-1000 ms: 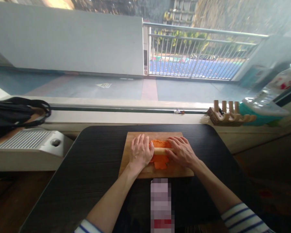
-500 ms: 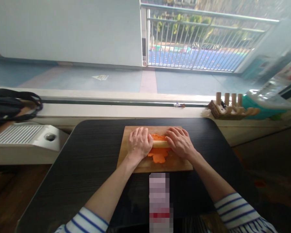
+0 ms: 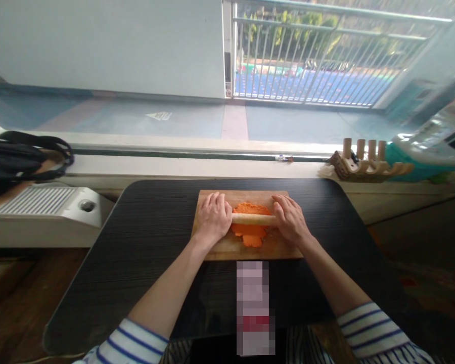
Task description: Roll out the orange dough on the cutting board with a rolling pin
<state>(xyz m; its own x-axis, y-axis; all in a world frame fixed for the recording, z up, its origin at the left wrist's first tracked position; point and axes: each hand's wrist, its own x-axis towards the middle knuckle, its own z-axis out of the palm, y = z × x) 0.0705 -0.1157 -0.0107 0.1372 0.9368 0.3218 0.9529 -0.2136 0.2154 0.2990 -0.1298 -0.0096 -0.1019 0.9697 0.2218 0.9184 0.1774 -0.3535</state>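
Note:
A pale wooden rolling pin (image 3: 253, 219) lies crosswise over a flat, ragged sheet of orange dough (image 3: 252, 239). My left hand (image 3: 214, 216) is closed over the pin's left end, and my right hand (image 3: 290, 216) grips its right end. Both ends of the pin are hidden under the fingers. Dough shows in front of the pin and behind it, with an uneven, lobed near edge. Beneath it all is a wooden board (image 3: 220, 253) on the black table.
The black table (image 3: 144, 253) has rounded corners. A blurred-out pinkish object (image 3: 252, 303) is at its near edge. On the sill stand a wooden rack with pegs (image 3: 360, 164) and a teal container (image 3: 402, 156). A black bag (image 3: 15, 156) lies at left above a white heater (image 3: 56, 212).
My hands have moved apart along the rolling pin, so more of its middle and more of the dough show. The whole view has shifted slightly.

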